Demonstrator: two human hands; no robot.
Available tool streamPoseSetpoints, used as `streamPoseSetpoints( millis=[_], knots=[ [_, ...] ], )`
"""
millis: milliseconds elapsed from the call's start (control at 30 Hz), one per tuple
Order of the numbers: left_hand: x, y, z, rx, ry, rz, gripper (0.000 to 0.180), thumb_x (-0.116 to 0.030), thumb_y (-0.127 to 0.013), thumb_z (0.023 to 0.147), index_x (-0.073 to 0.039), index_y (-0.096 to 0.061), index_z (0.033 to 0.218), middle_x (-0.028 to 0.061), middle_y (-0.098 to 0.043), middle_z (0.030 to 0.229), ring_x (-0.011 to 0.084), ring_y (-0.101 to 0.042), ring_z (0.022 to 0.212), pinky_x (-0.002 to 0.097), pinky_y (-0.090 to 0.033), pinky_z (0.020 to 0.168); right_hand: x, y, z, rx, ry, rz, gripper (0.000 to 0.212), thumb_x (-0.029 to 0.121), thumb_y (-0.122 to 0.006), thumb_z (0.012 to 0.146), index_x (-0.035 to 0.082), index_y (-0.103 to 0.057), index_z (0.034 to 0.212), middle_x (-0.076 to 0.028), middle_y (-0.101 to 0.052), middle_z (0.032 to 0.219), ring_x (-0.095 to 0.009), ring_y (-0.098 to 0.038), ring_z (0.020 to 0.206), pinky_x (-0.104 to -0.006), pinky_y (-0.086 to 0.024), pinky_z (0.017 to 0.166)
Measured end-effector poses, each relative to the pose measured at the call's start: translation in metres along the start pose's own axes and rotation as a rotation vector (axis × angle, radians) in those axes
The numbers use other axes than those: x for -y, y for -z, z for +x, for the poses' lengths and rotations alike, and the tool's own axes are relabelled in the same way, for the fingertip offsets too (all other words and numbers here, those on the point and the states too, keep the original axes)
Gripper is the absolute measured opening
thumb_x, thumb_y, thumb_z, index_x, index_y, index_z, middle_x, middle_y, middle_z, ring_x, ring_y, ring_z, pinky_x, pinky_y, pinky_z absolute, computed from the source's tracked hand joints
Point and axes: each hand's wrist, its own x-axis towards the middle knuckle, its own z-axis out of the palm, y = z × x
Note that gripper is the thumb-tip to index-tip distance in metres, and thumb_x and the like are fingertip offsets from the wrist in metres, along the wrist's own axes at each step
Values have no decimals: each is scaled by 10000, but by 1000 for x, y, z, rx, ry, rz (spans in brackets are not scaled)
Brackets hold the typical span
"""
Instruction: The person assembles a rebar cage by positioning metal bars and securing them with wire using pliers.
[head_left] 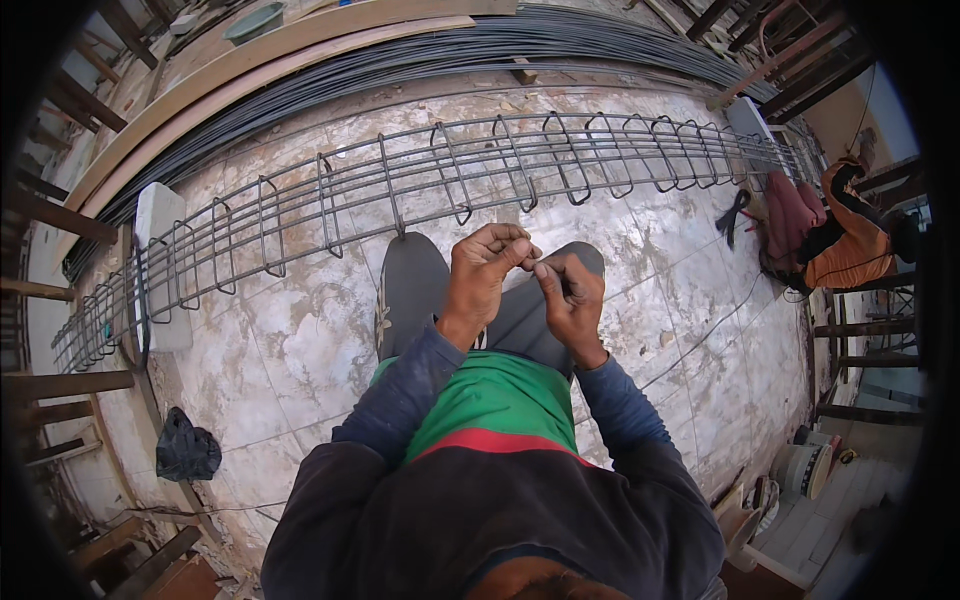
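Observation:
My left hand (487,277) and my right hand (574,306) meet above my knees, fingertips pinched close together. Whatever lies between the fingers is too small and hidden to make out. Just beyond my knees stretches a long rebar cage (440,172), its long bars ringed by several bent stirrups. The cage runs from the lower left to the far right, and both hands are apart from it. Its left part rests on a white block (163,265), its right end by another pale block (748,122).
Behind the cage lie a thick bundle of steel bars (400,75) and long wooden planks (240,85). A person in orange and black (850,245) crouches at the cage's right end. A black plastic bag (187,445) sits at left; a white bucket (803,470) stands lower right.

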Motion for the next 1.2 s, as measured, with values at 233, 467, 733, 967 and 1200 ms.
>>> streamPoseSetpoints(
  millis=[233,467,733,967,1200],
  knots=[
    [2,13,-7,-52,-102,160,189,-42,-683,880,58,-649,1037,102,-686,867,123,-632,763,254,-529,705,-5,-13,-10,-79,-174,97,136,124,-655,919,11,-615,854,2,-561,620,-35,-434,545,-242,-332,486],
    [-16,44,-36,343,43,418,123,29,-708,805,50,-706,926,154,-683,901,189,-674,763,295,-557,673,-25,22,-22,625,-761,867,172,195,-662,917,42,-631,845,77,-461,639,-22,-352,544,-222,-252,491],
    [-17,58,-40,440,292,257,156,-16,-754,771,49,-706,904,161,-656,878,231,-678,752,324,-560,636,-38,18,-39,808,-811,1021,235,215,-655,932,-4,-630,852,52,-481,622,-15,-352,509,-206,-232,456],
    [-5,58,-35,428,274,195,278,-204,-750,830,56,-696,914,141,-620,891,227,-658,735,330,-541,643,-42,13,-40,642,-719,945,236,218,-656,930,2,-637,836,43,-508,643,-32,-402,570,-211,-291,509],
    [2,53,-33,357,429,-15,217,-132,-689,885,68,-660,963,126,-613,860,203,-641,696,296,-545,648,-45,19,-38,691,-642,940,238,249,-652,938,24,-650,863,64,-487,655,-38,-406,599,-216,-314,544]
  ],
)
